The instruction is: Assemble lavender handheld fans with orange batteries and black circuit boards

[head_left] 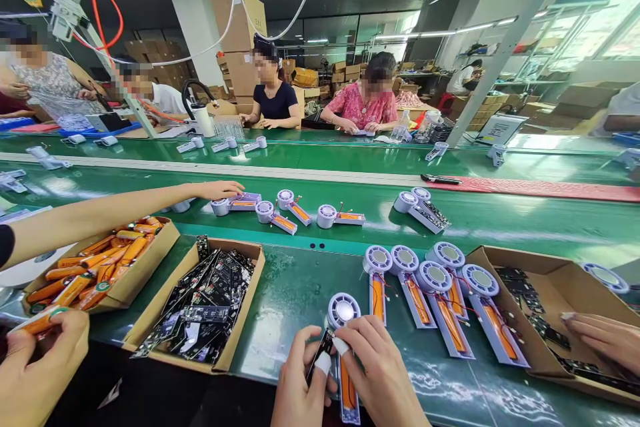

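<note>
Between the fingers of my left hand (304, 380) is a narrow black circuit board (321, 351), tilted. My right hand (375, 367) is closed at the upper end of the board; whatever its fingertips pinch is too small to make out. White covers show on some fingertips. Directly beneath both hands lies a lilac handheld fan (343, 310) with a round head and an orange battery (347, 383) in its open handle. To the right, several similar fans (435, 277) lie with orange batteries and thin red wires exposed.
Left of me stand a box of circuit boards (257, 267) and a box of orange batteries (167, 240). Co-workers' hands (50, 340) (600, 340) are at both sides. A right-hand box (480, 257) holds boards. More fans (327, 215) lie on the green belt (370, 180).
</note>
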Demonstrator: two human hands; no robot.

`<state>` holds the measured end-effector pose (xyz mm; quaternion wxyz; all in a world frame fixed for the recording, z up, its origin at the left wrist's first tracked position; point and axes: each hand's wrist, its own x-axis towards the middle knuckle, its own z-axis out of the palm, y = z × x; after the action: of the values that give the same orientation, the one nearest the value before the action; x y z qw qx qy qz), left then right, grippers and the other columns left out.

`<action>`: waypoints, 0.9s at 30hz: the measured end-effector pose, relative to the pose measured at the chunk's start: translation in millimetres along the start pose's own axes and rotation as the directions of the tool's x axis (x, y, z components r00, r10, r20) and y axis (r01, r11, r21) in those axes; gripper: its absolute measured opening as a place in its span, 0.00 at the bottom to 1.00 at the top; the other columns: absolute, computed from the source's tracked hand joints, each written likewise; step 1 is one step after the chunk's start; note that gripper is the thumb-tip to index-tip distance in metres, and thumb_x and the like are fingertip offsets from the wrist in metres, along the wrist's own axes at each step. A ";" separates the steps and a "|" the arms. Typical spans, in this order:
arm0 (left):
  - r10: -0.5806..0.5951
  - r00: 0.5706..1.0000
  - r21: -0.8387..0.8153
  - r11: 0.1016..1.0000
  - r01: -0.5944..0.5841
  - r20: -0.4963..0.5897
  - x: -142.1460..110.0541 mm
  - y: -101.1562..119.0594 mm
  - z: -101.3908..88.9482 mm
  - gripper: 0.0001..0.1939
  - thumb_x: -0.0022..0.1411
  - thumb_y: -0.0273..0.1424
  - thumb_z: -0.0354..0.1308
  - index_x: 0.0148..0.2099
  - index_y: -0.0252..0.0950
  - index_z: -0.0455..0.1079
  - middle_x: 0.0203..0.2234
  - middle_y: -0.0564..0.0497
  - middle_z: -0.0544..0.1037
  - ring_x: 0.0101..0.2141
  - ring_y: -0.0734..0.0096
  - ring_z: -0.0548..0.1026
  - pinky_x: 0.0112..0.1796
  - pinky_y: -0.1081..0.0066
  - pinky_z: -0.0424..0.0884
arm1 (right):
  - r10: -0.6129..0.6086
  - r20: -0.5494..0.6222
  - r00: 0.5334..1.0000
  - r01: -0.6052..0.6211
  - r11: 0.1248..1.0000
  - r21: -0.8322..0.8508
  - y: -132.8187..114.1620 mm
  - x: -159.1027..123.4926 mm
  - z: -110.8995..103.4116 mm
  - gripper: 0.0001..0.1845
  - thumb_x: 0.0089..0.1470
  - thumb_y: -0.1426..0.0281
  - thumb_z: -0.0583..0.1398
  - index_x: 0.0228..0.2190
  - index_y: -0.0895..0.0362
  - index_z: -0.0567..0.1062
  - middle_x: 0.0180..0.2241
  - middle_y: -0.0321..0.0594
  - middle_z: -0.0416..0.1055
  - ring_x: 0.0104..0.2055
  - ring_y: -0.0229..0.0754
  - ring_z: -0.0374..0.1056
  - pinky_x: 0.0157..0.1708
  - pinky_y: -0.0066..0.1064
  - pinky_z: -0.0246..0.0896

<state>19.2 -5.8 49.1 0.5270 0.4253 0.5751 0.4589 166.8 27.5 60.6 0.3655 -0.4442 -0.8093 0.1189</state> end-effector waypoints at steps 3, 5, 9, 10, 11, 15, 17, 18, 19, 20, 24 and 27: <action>0.092 0.995 0.177 0.980 -0.095 0.025 -2.0 -4.9 -2.7 0.15 0.63 0.32 0.51 0.50 0.38 0.69 0.42 0.45 0.81 0.27 0.70 0.77 0.29 0.73 0.75 | -0.043 0.020 0.999 0.045 0.993 -0.107 -4.7 1.2 -1.0 0.14 0.59 0.81 0.52 0.42 0.55 0.70 0.36 0.44 0.71 0.38 0.49 0.66 0.37 0.40 0.68; 0.226 0.974 0.326 0.919 -0.221 0.022 -3.0 -9.3 -5.3 0.16 0.64 0.30 0.49 0.51 0.39 0.72 0.45 0.45 0.81 0.37 0.64 0.80 0.41 0.67 0.77 | -0.077 0.044 0.996 0.084 0.981 -0.177 -7.1 0.9 -0.2 0.12 0.59 0.81 0.52 0.40 0.56 0.71 0.36 0.45 0.71 0.38 0.50 0.66 0.36 0.42 0.67; 0.366 0.922 0.468 0.797 -0.381 0.127 -1.7 -9.0 -13.3 0.20 0.63 0.24 0.48 0.55 0.38 0.73 0.50 0.45 0.79 0.52 0.60 0.76 0.53 0.65 0.70 | -0.098 0.080 0.992 0.111 0.977 -0.183 -6.9 2.1 -1.7 0.10 0.60 0.80 0.53 0.37 0.57 0.70 0.35 0.45 0.70 0.38 0.51 0.65 0.36 0.44 0.65; 0.344 0.925 0.470 0.798 -0.378 0.159 -0.5 -5.1 -16.2 0.20 0.64 0.24 0.49 0.54 0.38 0.73 0.50 0.45 0.79 0.51 0.61 0.76 0.53 0.66 0.70 | -0.076 0.093 0.993 0.089 0.986 -0.144 -5.7 3.3 -3.8 0.10 0.60 0.81 0.52 0.37 0.57 0.70 0.35 0.45 0.70 0.38 0.51 0.65 0.36 0.43 0.65; 0.307 0.933 0.463 0.810 -0.358 0.186 1.1 0.2 -19.3 0.19 0.64 0.24 0.49 0.54 0.39 0.74 0.50 0.45 0.79 0.50 0.62 0.77 0.52 0.67 0.71 | -0.043 0.113 0.993 0.053 0.994 -0.095 -4.1 4.9 -6.5 0.11 0.59 0.82 0.52 0.38 0.56 0.69 0.36 0.44 0.70 0.38 0.50 0.64 0.37 0.43 0.65; 0.141 0.964 0.398 0.890 -0.222 0.223 8.1 25.7 -31.2 0.17 0.65 0.28 0.50 0.51 0.40 0.76 0.47 0.46 0.80 0.41 0.64 0.79 0.45 0.68 0.74 | 0.033 0.277 0.960 -0.060 0.994 0.090 2.8 11.2 -18.1 0.15 0.59 0.83 0.53 0.43 0.54 0.70 0.40 0.41 0.68 0.41 0.47 0.63 0.40 0.39 0.64; 0.101 0.962 0.354 0.916 -0.189 0.252 10.8 33.7 -34.5 0.15 0.65 0.30 0.51 0.49 0.41 0.76 0.43 0.47 0.81 0.36 0.67 0.78 0.41 0.70 0.73 | 0.030 0.332 0.943 -0.079 0.987 0.136 4.3 12.6 -20.0 0.15 0.60 0.82 0.53 0.41 0.52 0.72 0.38 0.39 0.68 0.41 0.46 0.63 0.40 0.38 0.63; 0.094 0.960 0.329 0.927 -0.181 0.265 11.7 35.6 -35.1 0.15 0.66 0.31 0.52 0.49 0.41 0.77 0.40 0.49 0.81 0.33 0.68 0.77 0.40 0.72 0.73 | 0.033 0.340 0.940 -0.088 0.985 0.147 4.1 12.7 -19.5 0.14 0.60 0.82 0.53 0.40 0.52 0.73 0.37 0.38 0.68 0.40 0.45 0.63 0.39 0.38 0.62; 0.089 0.957 0.305 0.936 -0.175 0.276 12.5 36.1 -35.1 0.14 0.66 0.32 0.52 0.48 0.41 0.77 0.38 0.50 0.80 0.32 0.69 0.76 0.39 0.73 0.72 | 0.043 0.334 0.942 -0.098 0.984 0.149 3.4 12.6 -18.3 0.14 0.60 0.82 0.54 0.39 0.52 0.73 0.36 0.38 0.68 0.39 0.45 0.63 0.39 0.38 0.62; 0.086 0.955 0.283 0.944 -0.169 0.285 12.9 35.4 -34.6 0.14 0.66 0.33 0.52 0.48 0.40 0.77 0.35 0.50 0.80 0.32 0.70 0.75 0.38 0.73 0.71 | 0.054 0.322 0.945 -0.106 0.984 0.145 2.1 12.3 -16.8 0.14 0.60 0.82 0.53 0.39 0.52 0.73 0.36 0.39 0.68 0.39 0.46 0.63 0.39 0.38 0.62; 0.090 0.946 0.218 0.962 -0.162 0.310 12.2 26.3 -31.6 0.12 0.64 0.28 0.51 0.45 0.38 0.75 0.33 0.51 0.79 0.35 0.68 0.75 0.40 0.72 0.70 | 0.097 0.299 0.949 -0.142 0.981 0.133 -2.9 10.4 -13.3 0.16 0.60 0.81 0.52 0.40 0.52 0.75 0.37 0.40 0.70 0.40 0.47 0.64 0.40 0.40 0.62; 0.065 0.946 0.246 0.958 -0.148 0.317 9.4 18.1 -32.9 0.15 0.61 0.24 0.50 0.48 0.39 0.70 0.36 0.50 0.80 0.37 0.66 0.77 0.44 0.70 0.69 | 0.204 0.199 0.959 -0.241 0.952 0.187 1.8 3.3 -17.9 0.17 0.59 0.75 0.56 0.48 0.49 0.73 0.45 0.42 0.70 0.47 0.48 0.65 0.47 0.40 0.63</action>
<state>-14.3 4.7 65.4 0.5218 0.5890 0.5190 0.3338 179.3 28.8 73.9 0.3211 -0.4795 -0.7661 0.2830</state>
